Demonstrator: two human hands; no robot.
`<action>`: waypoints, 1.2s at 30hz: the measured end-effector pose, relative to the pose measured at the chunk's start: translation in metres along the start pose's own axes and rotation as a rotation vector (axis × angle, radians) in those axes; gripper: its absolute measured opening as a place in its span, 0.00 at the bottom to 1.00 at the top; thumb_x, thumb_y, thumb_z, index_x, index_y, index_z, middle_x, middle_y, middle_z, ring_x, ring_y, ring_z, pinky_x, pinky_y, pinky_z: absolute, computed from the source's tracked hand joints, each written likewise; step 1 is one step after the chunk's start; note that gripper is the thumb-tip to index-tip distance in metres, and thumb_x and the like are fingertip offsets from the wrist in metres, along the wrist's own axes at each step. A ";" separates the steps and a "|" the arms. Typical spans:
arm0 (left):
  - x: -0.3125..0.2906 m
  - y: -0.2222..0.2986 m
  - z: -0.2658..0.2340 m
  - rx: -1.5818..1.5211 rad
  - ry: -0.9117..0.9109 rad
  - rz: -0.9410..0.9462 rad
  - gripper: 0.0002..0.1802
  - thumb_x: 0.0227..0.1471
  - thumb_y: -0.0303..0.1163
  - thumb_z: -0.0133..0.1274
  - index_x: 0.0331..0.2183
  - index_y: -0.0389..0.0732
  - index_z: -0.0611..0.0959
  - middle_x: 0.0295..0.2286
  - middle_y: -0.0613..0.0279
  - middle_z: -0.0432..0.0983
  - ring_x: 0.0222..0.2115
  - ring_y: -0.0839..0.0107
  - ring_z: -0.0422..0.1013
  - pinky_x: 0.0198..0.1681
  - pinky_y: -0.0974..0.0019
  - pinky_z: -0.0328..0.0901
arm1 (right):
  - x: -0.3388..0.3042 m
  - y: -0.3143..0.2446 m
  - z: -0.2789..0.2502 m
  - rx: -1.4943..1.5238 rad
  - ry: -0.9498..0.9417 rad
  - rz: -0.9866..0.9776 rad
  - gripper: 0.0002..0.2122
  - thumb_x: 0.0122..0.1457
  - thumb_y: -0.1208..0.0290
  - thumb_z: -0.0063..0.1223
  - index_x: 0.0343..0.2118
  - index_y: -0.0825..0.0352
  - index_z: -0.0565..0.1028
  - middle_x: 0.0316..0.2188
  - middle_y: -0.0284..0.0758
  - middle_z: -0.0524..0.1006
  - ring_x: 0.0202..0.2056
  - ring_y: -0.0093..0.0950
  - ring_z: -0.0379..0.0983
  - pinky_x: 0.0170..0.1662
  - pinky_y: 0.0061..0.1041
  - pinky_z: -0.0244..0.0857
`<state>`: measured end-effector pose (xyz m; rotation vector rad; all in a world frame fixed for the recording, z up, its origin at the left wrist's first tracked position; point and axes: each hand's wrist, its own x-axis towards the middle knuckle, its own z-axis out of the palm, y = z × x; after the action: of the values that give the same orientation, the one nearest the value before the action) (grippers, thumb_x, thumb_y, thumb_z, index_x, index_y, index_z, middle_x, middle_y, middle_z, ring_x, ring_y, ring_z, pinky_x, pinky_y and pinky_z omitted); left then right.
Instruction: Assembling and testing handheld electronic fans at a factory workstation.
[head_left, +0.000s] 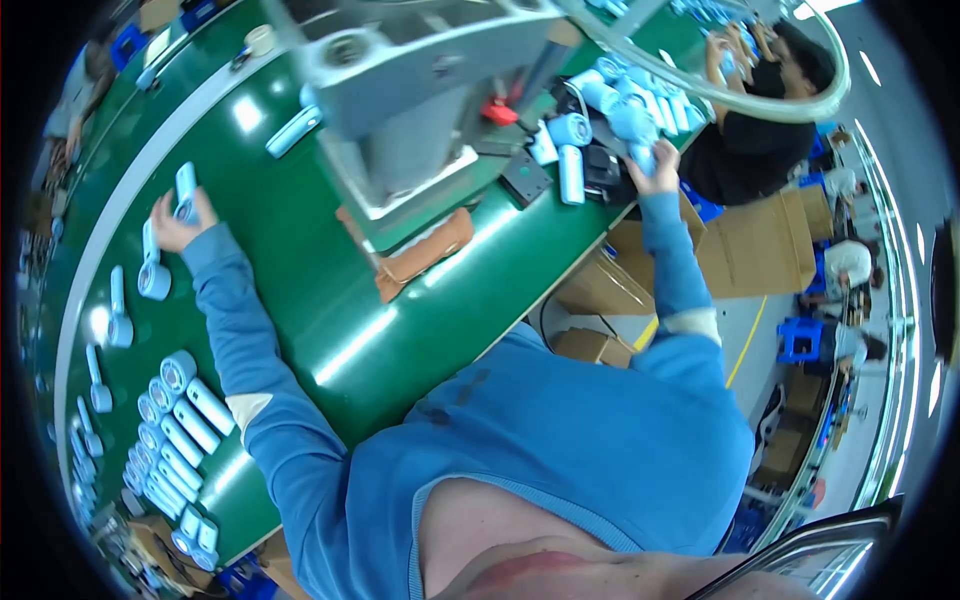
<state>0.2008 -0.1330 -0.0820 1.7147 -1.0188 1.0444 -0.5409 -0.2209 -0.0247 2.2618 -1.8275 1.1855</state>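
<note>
Far out on the left side of the green table, my left hand (pixel 180 222) is closed round the head end of a light-blue handheld fan (pixel 186 178), its handle pointing away from me. Right beside it lies another light-blue fan (pixel 153 278). My right hand (pixel 656 170) reaches to the right edge of the table, its fingers wrapped on the handle of a light-blue fan (pixel 632 122). That fan is at the near side of a pile of similar fans (pixel 665 108). One more fan (pixel 571 165) lies just left of it.
A grey metal press-like machine (pixel 390 130) stands mid-table, with a brown wrapped pad (pixel 428 250) at its base. Close by are a red-handled part (pixel 499 111) and a black box (pixel 525 179). Several fans (pixel 180 425) lie in rows at left. Cardboard boxes (pixel 755 240) and a co-worker (pixel 755 140) are at right.
</note>
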 end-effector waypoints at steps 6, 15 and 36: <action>-0.019 0.055 0.054 -0.365 -0.435 0.222 0.31 0.40 0.45 0.64 0.44 0.38 0.77 0.43 0.52 0.74 0.44 0.55 0.69 0.50 0.59 0.63 | -0.095 -0.160 -0.029 0.707 -0.396 0.045 0.29 0.42 0.76 0.65 0.50 0.72 0.67 0.39 0.40 0.75 0.37 0.31 0.74 0.42 0.26 0.69; 0.051 0.072 -0.033 -0.719 -0.739 -0.406 0.27 0.50 0.41 0.59 0.49 0.37 0.76 0.42 0.52 0.77 0.41 0.64 0.74 0.46 0.68 0.66 | -0.160 -0.359 0.082 0.672 -0.762 -0.677 0.24 0.44 0.76 0.63 0.47 0.68 0.71 0.38 0.39 0.74 0.37 0.36 0.70 0.42 0.28 0.65; 0.022 0.169 -0.313 -2.064 -0.322 -0.769 0.29 0.52 0.33 0.54 0.51 0.31 0.65 0.42 0.52 0.67 0.42 0.56 0.69 0.61 0.48 0.53 | -0.147 -0.393 0.065 2.018 -1.591 0.631 0.33 0.57 0.60 0.56 0.60 0.73 0.56 0.58 0.46 0.61 0.52 0.35 0.64 0.56 0.36 0.59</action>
<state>-0.0179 0.1049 0.0676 0.2679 -0.7858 -0.7978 -0.1812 0.0000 0.0212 5.2822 -0.6154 2.0729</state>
